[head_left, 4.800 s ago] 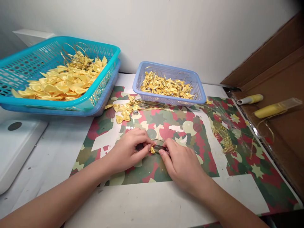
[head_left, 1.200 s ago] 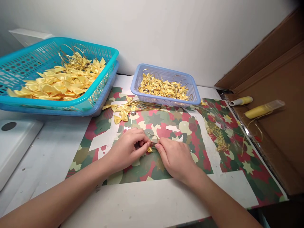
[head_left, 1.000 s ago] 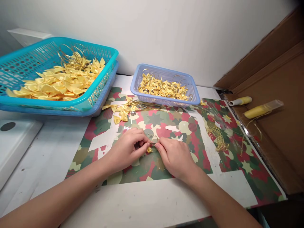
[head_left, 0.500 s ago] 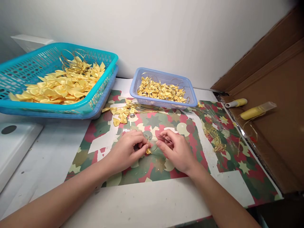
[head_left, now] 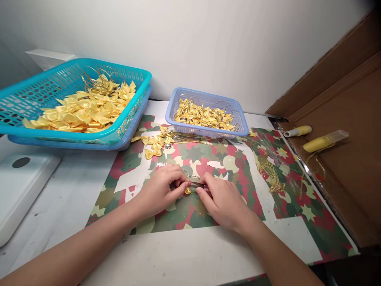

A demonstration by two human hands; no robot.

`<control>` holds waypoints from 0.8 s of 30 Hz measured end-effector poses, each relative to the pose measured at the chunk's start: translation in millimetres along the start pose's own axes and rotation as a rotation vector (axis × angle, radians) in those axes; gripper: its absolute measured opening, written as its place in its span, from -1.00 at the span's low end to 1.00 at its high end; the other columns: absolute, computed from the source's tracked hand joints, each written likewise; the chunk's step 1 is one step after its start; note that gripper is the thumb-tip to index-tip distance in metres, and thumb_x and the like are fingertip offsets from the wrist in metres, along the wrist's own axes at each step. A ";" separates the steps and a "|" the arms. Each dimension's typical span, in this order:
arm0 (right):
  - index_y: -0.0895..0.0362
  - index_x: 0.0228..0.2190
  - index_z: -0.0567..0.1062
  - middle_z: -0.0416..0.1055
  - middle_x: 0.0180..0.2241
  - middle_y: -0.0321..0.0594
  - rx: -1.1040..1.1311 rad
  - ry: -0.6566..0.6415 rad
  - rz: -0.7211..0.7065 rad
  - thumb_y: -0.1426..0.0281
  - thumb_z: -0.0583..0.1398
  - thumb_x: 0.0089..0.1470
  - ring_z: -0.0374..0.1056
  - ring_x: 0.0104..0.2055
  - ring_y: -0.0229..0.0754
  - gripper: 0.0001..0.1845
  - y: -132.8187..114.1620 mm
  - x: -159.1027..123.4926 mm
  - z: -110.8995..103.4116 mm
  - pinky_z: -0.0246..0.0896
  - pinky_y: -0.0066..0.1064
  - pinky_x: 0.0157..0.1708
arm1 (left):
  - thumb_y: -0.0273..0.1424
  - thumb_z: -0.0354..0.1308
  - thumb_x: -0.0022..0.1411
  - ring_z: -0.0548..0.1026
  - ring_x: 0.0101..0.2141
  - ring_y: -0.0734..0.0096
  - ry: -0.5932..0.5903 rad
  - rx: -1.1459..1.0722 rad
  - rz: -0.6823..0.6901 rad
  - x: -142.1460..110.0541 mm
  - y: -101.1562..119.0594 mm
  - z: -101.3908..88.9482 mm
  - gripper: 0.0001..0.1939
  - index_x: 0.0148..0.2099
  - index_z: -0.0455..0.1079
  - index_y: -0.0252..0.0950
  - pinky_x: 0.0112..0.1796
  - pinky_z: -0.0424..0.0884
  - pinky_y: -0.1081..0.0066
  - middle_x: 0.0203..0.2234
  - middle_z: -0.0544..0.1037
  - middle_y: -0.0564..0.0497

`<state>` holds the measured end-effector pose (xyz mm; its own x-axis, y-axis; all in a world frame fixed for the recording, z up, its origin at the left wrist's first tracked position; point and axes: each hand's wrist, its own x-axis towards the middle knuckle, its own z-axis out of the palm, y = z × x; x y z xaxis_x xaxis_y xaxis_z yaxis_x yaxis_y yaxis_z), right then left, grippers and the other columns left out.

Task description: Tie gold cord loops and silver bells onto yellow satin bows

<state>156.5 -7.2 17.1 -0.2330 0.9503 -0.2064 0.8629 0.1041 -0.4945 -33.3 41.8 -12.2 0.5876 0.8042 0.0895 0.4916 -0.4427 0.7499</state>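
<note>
Over the patterned sheet, my left hand (head_left: 166, 186) is closed, thumb and fingers pinching a small yellow ribbon bow (head_left: 187, 190) with a thin cord or wire rising from it. Most of that bow is hidden by the fingertips. My right hand (head_left: 222, 198) is closed round a slim, pointed metal tool (head_left: 195, 184), whose tips reach left to my left fingertips. Its exact kind is too small to tell. Beyond my hands lie loose yellow bows (head_left: 155, 145) beside a bundle of gold wires or cords (head_left: 190, 138).
A turquoise basket (head_left: 119, 129) of yellow bows stands left, stacked on a blue one. At the back, a lilac basket (head_left: 205, 129) holds bows with gold loops. Gold scraps (head_left: 270, 174) lie right, near two yellow tubes (head_left: 320, 142) against cardboard (head_left: 336, 115). A white box (head_left: 26, 186) sits left.
My right hand has turned and moved the tool's tips left and down, against my left fingertips. My left hand keeps its pinch on the bow. The whole view has shifted slightly.
</note>
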 end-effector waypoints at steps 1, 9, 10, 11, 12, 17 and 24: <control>0.09 -0.48 0.15 0.32 -0.53 -0.36 -0.001 0.000 -0.005 0.31 0.00 0.23 0.14 -0.54 -0.28 -0.76 -0.1 0.6 0.4 -0.22 -0.43 -0.52 | -0.40 0.04 0.27 0.33 -0.44 0.41 0.002 0.002 0.001 0.0 0.2 -0.1 -0.77 -0.43 0.40 -0.26 -0.41 0.21 0.41 -0.54 0.41 0.06; 0.10 -0.48 0.19 0.34 -0.53 -0.38 0.015 0.023 -0.026 0.32 0.02 0.22 0.18 -0.52 -0.29 -0.76 1.3 4.6 4.6 -0.19 -0.44 -0.52 | -0.39 0.03 0.27 0.33 -0.44 0.40 -0.001 0.012 -0.001 -0.3 -0.4 1.1 -0.77 -0.43 0.39 -0.26 -0.42 0.21 0.41 -0.54 0.41 0.05; 0.10 -0.48 0.20 0.35 -0.53 -0.38 0.015 0.028 -0.026 0.31 0.02 0.22 0.19 -0.52 -0.29 -0.77 1.5 5.2 4.9 -0.19 -0.44 -0.52 | -0.40 0.04 0.27 0.33 -0.44 0.40 0.001 0.011 0.000 -0.4 -0.6 1.2 -0.78 -0.43 0.39 -0.26 -0.42 0.21 0.41 -0.54 0.41 0.05; 0.10 -0.47 0.21 0.36 -0.52 -0.37 0.016 0.033 -0.025 0.32 0.02 0.22 0.21 -0.51 -0.29 -0.77 1.7 5.7 5.2 -0.18 -0.44 -0.51 | -0.40 0.04 0.27 0.33 -0.44 0.40 0.003 0.011 0.000 -0.5 -0.8 1.2 -0.78 -0.43 0.39 -0.26 -0.41 0.21 0.41 -0.54 0.41 0.06; 0.10 -0.46 0.22 0.37 -0.52 -0.37 0.017 0.036 -0.023 0.32 0.03 0.22 0.22 -0.50 -0.29 -0.78 1.7 6.2 5.5 -0.18 -0.44 -0.51 | -0.41 0.04 0.26 0.33 -0.44 0.40 0.003 0.011 0.001 -0.7 -1.0 1.2 -0.78 -0.43 0.39 -0.26 -0.41 0.21 0.41 -0.54 0.42 0.06; 0.10 -0.45 0.27 0.39 -0.52 -0.35 0.004 0.046 -0.005 0.32 0.01 0.22 0.25 -0.49 -0.28 -0.79 1.5 7.2 7.0 -0.19 -0.45 -0.51 | -0.41 0.05 0.26 0.33 -0.44 0.39 -0.006 0.022 0.003 -1.3 -1.7 1.1 -0.80 -0.42 0.39 -0.26 -0.41 0.20 0.40 -0.54 0.41 0.06; 0.10 -0.45 0.25 0.34 -0.55 -0.38 0.123 0.070 0.006 0.32 0.04 0.19 0.18 -0.53 -0.30 -0.81 2.7 7.8 2.9 -0.15 -0.46 -0.51 | -0.36 0.04 0.28 0.32 -0.44 0.40 -0.012 0.019 0.001 0.1 -1.6 0.9 -0.76 -0.43 0.40 -0.27 -0.42 0.19 0.40 -0.54 0.40 0.05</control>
<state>155.6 -0.3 11.7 -0.1927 0.9694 -0.1523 0.8015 0.0659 -0.5944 -33.5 42.2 -14.0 0.5955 0.7991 0.0826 0.5033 -0.4512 0.7369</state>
